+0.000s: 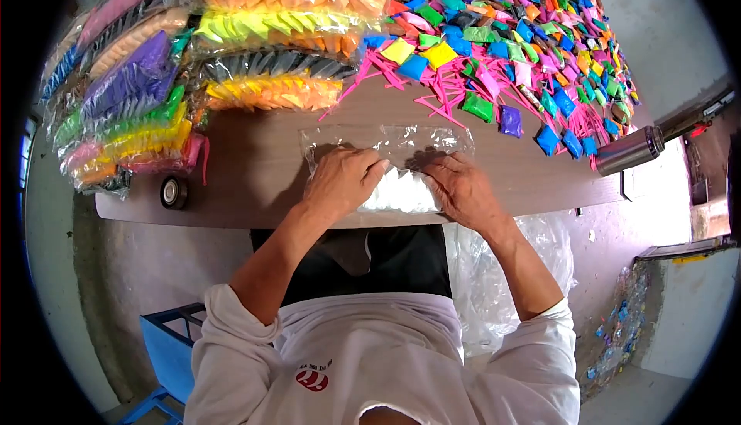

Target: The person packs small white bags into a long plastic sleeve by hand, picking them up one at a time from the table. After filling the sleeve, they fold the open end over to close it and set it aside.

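A clear plastic bag [397, 141] lies on the table in front of me, with a row of white packets [405, 193] in its near part. My left hand [345, 178] is closed on the bag's left side, thumb reaching toward the packets. On the opposite side, my right hand [463, 187] grips the bag beside the packets, fingers bent over the film. The fingertips of both hands are partly hidden. The far end of the bag lies flat beyond my hands.
Filled bags of coloured packets [270, 23] are stacked at the left. Loose colourful packets [494, 39] and pink sticks [444, 89] heap at the back right. A tape roll [174, 192] sits near the left front edge, a metal cylinder [629, 151] at the right.
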`<action>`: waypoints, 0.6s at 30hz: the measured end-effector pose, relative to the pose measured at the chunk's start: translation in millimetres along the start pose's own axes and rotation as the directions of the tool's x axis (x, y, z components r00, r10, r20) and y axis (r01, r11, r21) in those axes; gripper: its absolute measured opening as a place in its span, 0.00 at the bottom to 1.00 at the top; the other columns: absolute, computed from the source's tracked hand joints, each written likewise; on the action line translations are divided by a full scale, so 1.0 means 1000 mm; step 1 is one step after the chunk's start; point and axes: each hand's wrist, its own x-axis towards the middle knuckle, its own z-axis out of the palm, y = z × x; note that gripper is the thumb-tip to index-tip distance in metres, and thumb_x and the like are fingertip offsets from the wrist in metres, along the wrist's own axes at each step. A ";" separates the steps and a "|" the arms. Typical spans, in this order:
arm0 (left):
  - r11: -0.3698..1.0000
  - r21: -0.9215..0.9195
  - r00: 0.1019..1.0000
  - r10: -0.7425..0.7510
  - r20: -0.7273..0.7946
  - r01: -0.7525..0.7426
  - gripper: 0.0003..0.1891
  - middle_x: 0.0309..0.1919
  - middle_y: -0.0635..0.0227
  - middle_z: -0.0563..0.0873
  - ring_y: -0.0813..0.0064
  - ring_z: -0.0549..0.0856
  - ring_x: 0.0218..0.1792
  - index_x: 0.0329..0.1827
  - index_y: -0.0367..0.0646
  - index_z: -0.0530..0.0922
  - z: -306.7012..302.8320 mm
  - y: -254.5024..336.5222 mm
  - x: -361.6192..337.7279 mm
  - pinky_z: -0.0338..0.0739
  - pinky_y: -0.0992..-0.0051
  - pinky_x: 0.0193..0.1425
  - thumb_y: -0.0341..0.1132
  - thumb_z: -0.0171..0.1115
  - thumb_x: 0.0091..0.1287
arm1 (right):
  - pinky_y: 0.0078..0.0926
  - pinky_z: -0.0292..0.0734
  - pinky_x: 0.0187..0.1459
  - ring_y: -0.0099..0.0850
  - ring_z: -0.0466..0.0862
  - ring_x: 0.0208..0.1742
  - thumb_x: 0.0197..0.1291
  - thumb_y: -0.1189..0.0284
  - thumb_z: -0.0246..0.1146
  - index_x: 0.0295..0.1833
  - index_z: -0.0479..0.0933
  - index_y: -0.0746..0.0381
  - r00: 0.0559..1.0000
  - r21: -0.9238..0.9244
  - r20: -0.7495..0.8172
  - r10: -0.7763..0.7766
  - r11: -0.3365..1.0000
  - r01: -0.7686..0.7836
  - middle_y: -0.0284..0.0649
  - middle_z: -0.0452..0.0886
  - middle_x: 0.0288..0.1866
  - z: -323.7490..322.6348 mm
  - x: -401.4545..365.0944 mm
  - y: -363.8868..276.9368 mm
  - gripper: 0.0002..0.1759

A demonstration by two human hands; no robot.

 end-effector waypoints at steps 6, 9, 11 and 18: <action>0.998 0.051 0.999 -0.030 0.014 0.029 0.14 0.27 0.49 0.84 0.45 0.83 0.34 0.31 0.38 0.79 -0.001 0.001 -0.001 0.77 0.52 0.42 0.40 0.61 0.70 | 0.40 0.76 0.56 0.47 0.79 0.53 0.58 0.74 0.66 0.52 0.80 0.66 0.999 -0.023 -0.020 0.039 0.999 -0.040 0.48 0.82 0.53 -0.020 0.011 -0.024 0.16; 0.999 0.030 0.999 -0.037 0.027 0.036 0.12 0.27 0.50 0.82 0.44 0.81 0.34 0.32 0.37 0.78 0.000 0.000 0.000 0.74 0.53 0.39 0.38 0.62 0.69 | 0.41 0.77 0.55 0.48 0.79 0.53 0.56 0.75 0.68 0.54 0.80 0.66 1.000 0.071 -0.021 0.016 0.997 -0.014 0.49 0.81 0.55 -0.011 0.016 -0.043 0.18; 0.999 0.024 0.999 -0.023 0.021 0.023 0.12 0.27 0.50 0.81 0.45 0.81 0.34 0.32 0.37 0.78 0.002 -0.002 0.001 0.74 0.53 0.39 0.38 0.62 0.69 | 0.40 0.77 0.56 0.47 0.79 0.53 0.56 0.76 0.68 0.52 0.81 0.67 1.000 0.067 -0.001 -0.020 0.998 0.020 0.48 0.81 0.54 0.011 0.017 -0.039 0.17; 1.000 0.016 1.000 0.005 -0.001 -0.005 0.13 0.26 0.50 0.81 0.44 0.82 0.33 0.32 0.38 0.78 0.006 -0.005 0.001 0.74 0.51 0.39 0.39 0.63 0.68 | 0.43 0.79 0.49 0.50 0.82 0.47 0.60 0.76 0.66 0.50 0.81 0.66 0.995 0.186 0.094 -0.030 0.983 0.012 0.50 0.83 0.49 0.009 0.026 -0.025 0.13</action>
